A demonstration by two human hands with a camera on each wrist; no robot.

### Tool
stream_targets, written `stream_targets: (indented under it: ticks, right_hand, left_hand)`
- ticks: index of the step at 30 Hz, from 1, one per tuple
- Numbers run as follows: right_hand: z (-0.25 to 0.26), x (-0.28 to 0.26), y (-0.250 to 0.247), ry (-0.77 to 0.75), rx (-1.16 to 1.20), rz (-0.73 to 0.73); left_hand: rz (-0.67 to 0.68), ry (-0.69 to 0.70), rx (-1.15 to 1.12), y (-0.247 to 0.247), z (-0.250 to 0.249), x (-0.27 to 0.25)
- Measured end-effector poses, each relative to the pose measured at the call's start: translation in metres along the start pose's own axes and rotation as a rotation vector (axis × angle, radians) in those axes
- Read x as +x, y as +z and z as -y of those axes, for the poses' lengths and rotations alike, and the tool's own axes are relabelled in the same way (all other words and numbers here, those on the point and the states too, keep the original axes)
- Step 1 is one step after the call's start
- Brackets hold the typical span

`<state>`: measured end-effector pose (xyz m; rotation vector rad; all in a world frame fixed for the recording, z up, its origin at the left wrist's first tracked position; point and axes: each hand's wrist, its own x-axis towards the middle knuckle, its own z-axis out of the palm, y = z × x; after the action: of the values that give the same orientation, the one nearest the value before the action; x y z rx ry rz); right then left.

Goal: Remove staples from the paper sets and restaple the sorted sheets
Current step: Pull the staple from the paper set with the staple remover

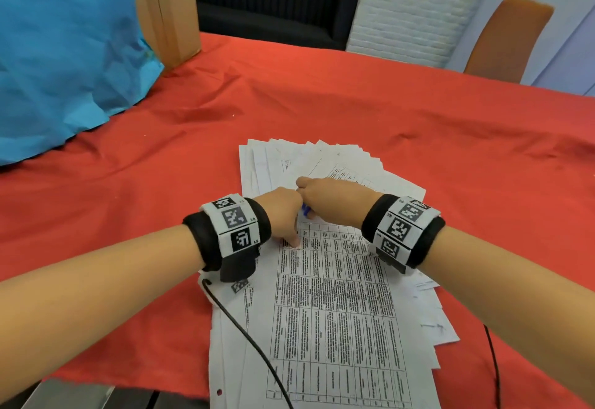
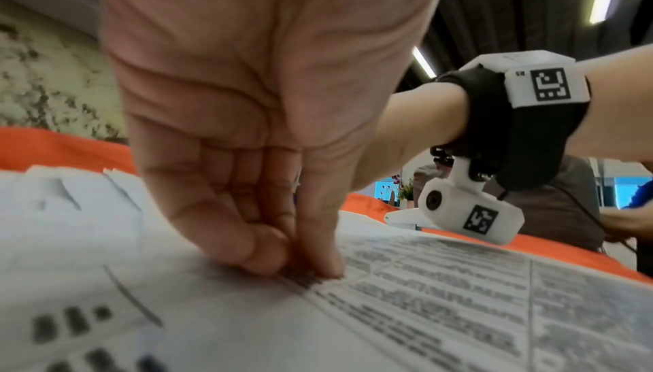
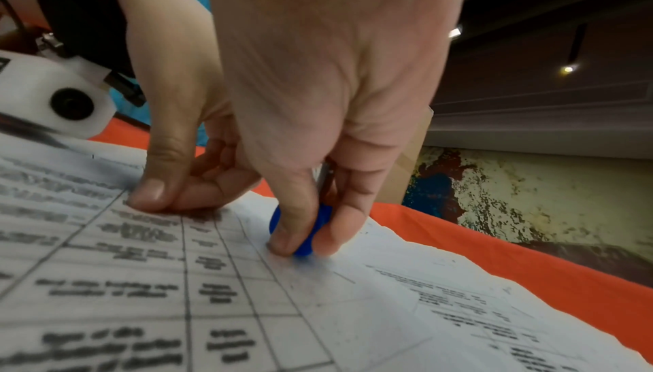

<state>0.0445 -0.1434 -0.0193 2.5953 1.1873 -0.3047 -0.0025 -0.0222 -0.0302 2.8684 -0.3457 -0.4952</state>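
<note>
Right wrist: blue object (image 3: 306, 248) between fingers (image 3: 335, 234)

Black padded band (image 1: 200, 241) behind left hand (image 1: 283, 212), matching band (image 1: 431, 239) behind right hand (image 1: 335, 202). Ringed with white blocks (image 1: 236, 219), each printed with a black square code and small letters. Under each wrist, hung on a black bracket, a white camera pod (image 2: 470, 212) with round dark lens and its own code. Thin black cable (image 1: 244, 331) trailing from each pod. Forearms (image 1: 96, 296) bare above the bands.
</note>
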Motion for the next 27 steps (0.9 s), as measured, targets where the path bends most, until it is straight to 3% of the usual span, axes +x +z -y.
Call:
stream_targets:
  ticks: [9,17,21,27]
  right_hand:
    - [-0.013,-0.005,0.012,0.059,0.089,-0.050]
    - [-0.016,-0.005,0.016,0.048,0.144,-0.079]
    - [-0.017,-0.004,0.012,0.054,0.171,-0.062]
    - [-0.008,-0.001,0.002,0.017,0.027,0.005]
  left_hand:
    - [0.020,-0.048,-0.096,-0.001,0.009,0.003]
    - [-0.074,0.067,0.002,0.000,0.000,-0.004]
    - [-0.025,0.093,0.021,-0.003,-0.003,-0.001]
    - [0.048,0.102,0.007,0.001,0.001,0.002]
